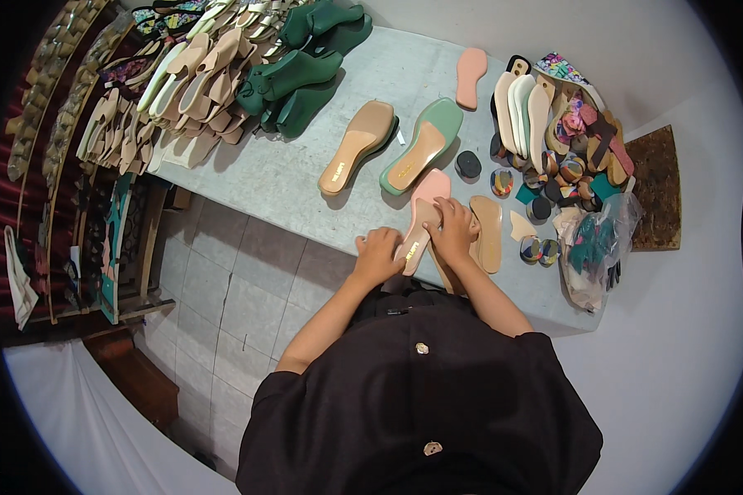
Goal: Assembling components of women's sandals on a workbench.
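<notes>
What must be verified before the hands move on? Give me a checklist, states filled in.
1. Left hand on the held sole: ok, at its near end.
2. Right hand on the held sole: ok, along its right side.
3. Held sole's underside: cannot tell, turned away.
4. Pale green sole clear of both hands: ok.
5. Tan sole clear of the right hand: cannot tell, very close.
6. Black heel clear of both hands: ok.

On my feed I pick out glossy dark green shoe forms (293,78), a worn brown board (660,186) at right, grey floor tiles (256,256), reddish-brown wooden furniture (144,381) and draped white cloth (66,404).
</notes>
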A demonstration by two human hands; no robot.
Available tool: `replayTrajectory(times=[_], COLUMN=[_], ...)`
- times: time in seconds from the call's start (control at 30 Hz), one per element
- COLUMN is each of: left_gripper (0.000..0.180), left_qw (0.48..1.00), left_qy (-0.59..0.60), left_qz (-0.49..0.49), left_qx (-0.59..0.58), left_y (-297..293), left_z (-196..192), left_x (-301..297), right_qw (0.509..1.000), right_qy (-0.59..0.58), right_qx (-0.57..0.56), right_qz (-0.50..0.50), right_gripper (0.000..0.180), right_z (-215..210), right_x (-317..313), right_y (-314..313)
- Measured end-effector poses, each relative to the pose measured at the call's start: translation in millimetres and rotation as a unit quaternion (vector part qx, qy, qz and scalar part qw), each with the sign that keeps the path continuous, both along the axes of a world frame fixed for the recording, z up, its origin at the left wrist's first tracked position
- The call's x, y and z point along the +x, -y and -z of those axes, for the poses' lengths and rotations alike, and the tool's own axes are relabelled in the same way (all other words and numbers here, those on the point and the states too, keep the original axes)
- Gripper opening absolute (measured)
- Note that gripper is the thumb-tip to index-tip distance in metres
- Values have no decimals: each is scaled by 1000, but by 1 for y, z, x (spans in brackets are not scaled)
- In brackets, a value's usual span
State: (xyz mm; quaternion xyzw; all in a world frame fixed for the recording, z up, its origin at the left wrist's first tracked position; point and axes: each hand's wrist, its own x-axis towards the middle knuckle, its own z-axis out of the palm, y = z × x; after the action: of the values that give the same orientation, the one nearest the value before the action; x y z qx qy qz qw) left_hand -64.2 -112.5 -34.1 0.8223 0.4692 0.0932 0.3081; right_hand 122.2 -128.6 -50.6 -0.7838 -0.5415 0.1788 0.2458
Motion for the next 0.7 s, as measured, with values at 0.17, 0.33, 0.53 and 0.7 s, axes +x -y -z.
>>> replayTrajectory(times=[0.17, 0.33, 0.53, 0.7], left_gripper=[56, 53, 56, 58], left_qw=[978, 973, 971, 972], left_qy=[38, -22, -53, -67], left_qz=[195, 218, 200, 157], left_qx=[67, 76, 124, 162], left_y=[3, 7, 11, 16], left_z=[34, 38, 37, 34], left_x=[-2, -1, 2, 7], right_qw=[965, 966, 967, 973], right_qy=[179, 161, 179, 172], right_qx=[-24, -90, -95, -76], right_qz=[-191, -180, -156, -134], right_gripper=[47, 49, 49, 48], right_z=[17, 12, 3, 1], right_x=[2, 1, 0, 0], right_y=[3, 5, 3, -10])
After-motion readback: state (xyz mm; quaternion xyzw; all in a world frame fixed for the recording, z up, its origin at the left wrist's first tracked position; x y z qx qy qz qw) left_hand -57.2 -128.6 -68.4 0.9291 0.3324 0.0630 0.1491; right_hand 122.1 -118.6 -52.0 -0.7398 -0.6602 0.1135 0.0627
